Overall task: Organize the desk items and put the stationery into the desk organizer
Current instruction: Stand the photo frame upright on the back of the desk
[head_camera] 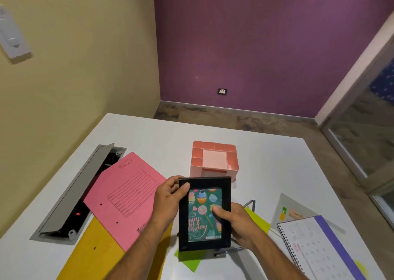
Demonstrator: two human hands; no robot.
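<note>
You are holding a black picture frame upright above the white desk, just in front of the pink desk organizer. Your left hand is gripping its upper left corner, thumb on the front and fingers curled behind. Your right hand is grasping the right edge, thumb lying on the glazing.

In my judgement the frame is handling as a stiff, fairly light item, but its front is probably glass or acrylic, so fragile and slippery. You are better off gripping the black border and keeping thumbs off the pane.

The frame is showing a teal birthday print with cupcakes, a lollipop and white script. Pens, green paper, a pink file folder and a spiral notebook are lying around it.
</note>
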